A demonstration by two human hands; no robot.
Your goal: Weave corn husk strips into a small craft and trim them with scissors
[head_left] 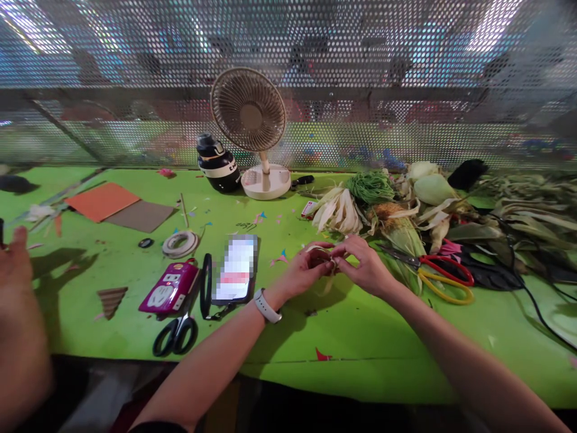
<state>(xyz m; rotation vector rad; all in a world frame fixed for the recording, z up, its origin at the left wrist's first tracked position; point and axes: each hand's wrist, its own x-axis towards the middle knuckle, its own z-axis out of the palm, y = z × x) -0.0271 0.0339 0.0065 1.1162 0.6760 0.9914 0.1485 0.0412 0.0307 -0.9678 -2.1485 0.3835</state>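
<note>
Both my hands meet above the middle of the green table. My left hand (309,267) is closed with its fingers round a pale strip of corn husk (332,264). The fingertips of my right hand (363,261) pinch the same strip from the other side. Part of the strip is hidden by my fingers. Just beyond my right hand lie a bunch of dried corn husks (340,210) and a bundle of green strands (372,185). Red-and-yellow-handled scissors (444,273) rest to the right, over green husk leaves (403,240).
A fan (252,114) and a dark bottle (219,165) stand at the back, before a perforated metal screen (360,120). Left of my arm are a phone (237,267), a magenta box (171,288), black scissors (175,334) and a tape roll (180,243). Another person's arm (20,325) enters at left.
</note>
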